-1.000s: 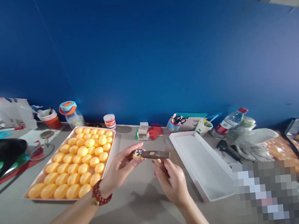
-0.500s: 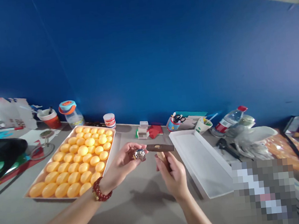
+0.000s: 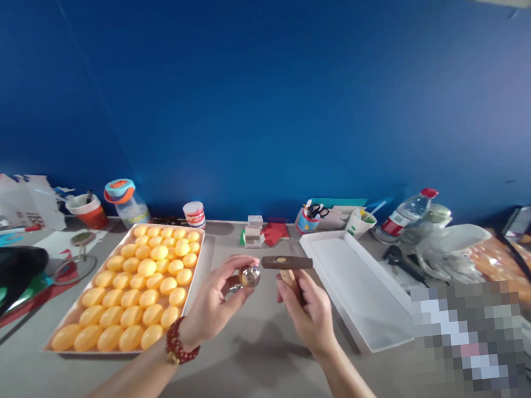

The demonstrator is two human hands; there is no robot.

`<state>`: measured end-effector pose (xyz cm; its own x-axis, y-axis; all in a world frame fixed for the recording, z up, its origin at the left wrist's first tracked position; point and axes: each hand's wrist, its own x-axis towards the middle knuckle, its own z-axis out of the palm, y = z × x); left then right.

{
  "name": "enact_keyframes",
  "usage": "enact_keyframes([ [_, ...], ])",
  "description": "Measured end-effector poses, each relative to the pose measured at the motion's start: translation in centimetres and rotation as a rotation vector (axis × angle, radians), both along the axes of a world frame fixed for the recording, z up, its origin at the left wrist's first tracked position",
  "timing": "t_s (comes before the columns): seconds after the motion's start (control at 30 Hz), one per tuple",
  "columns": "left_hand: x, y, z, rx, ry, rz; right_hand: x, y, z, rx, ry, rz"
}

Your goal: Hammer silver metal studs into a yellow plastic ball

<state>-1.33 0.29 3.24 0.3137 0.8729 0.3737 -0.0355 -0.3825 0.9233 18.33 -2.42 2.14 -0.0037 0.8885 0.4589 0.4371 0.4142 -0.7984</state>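
Between the thumb and fingers of my left hand is a shiny metal ball. A second shiny bit shows behind it, inside the curl of the fingers; I cannot make out what it is. My right hand is wrapped round the wooden handle of a hammer, whose dark head lies sideways just right of the ball, a small gap apart. Left of my hands stands a shallow tray full of orange balls. Right of them sits a long white tray.
Along the blue wall stand a lidded jar, a small white-and-red tub, small boxes, a pen cup and a bottle. A black clamp-like tool and plastic bags lie at the right.
The metal ball has turned in my left fingers and shifted slightly right, with the fingers opening a little around it. The hammer has moved slightly right.
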Motion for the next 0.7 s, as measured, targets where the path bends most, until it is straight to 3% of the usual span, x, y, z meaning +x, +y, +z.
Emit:
enact_keyframes([
  [0.37,-0.37,-0.18,0.46,0.002,0.071,0.001,-0.02,0.05,-0.06,0.013,0.005,0.011],
  [0.7,-0.46,-0.41,0.66,-0.104,0.052,-0.008,0.10,0.06,-0.43,-0.016,0.006,0.020],
])
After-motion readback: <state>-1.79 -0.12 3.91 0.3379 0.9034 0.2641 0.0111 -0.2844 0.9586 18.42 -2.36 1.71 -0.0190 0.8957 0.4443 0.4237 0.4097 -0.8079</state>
